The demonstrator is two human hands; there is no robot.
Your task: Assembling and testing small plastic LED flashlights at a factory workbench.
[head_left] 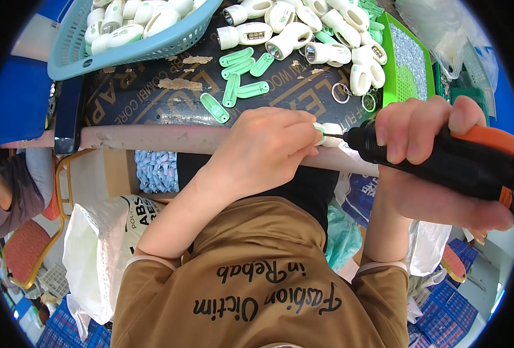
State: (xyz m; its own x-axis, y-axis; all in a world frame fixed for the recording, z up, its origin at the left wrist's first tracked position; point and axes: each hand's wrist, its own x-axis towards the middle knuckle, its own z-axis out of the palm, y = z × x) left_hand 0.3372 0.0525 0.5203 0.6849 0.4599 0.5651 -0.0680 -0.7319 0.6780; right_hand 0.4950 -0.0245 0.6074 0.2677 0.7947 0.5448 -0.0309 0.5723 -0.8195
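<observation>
At the table's front edge my left hand (271, 145) is closed around a white and green flashlight (330, 132), most of it hidden by the fingers. My right hand (425, 151) grips a black and orange electric screwdriver (393, 144) held sideways. Its thin bit points left and meets the flashlight beside my left fingertips. Just beyond my left hand lie several loose green plastic covers (231, 87). More white flashlights (326, 53) are heaped at the far side, some with open compartments showing metal parts.
A blue-grey basket (178, 43) of white flashlights stands far left. Far right is a green tray (387, 69) of small screws. Two rings, one a whitish ring (334, 93), lie before it. Below the edge sit a box of light-blue parts (156, 171) and a white sack (89, 255). Another person (7, 191) is at left.
</observation>
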